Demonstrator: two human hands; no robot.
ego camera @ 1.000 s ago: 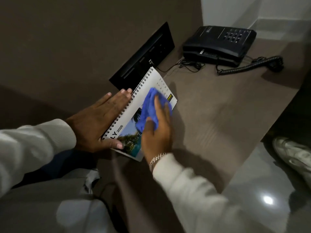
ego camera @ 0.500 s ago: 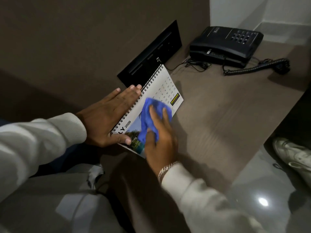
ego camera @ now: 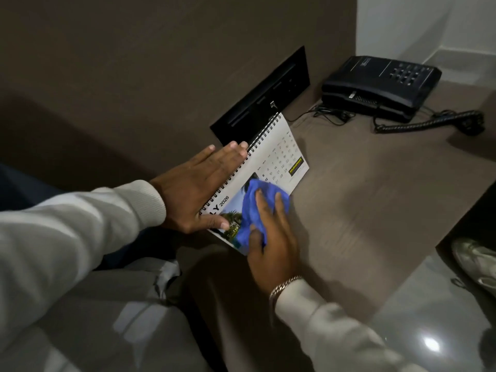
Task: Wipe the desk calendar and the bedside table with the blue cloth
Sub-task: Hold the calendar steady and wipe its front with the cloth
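Observation:
A white spiral-bound desk calendar (ego camera: 279,154) with a palm-tree photo and a date grid stands tilted on the brown bedside table (ego camera: 375,200). My left hand (ego camera: 198,189) lies flat against the calendar's spiral edge, with the thumb wrapped over its front, steadying it. Under my right hand (ego camera: 271,237) the crumpled blue cloth (ego camera: 252,205) is pressed onto the photo half of the page. The cloth covers part of the picture; the date grid to the right of it shows.
A black telephone (ego camera: 381,84) with a coiled cord (ego camera: 429,123) sits at the table's far end. A black socket panel (ego camera: 268,100) is set in the brown wall behind the calendar. A shoe (ego camera: 475,261) rests on the glossy floor to the right of the table.
My right hand has slid the blue cloth down across the calendar from the date grid onto the photo. My left hand has kept its hold on the spiral edge.

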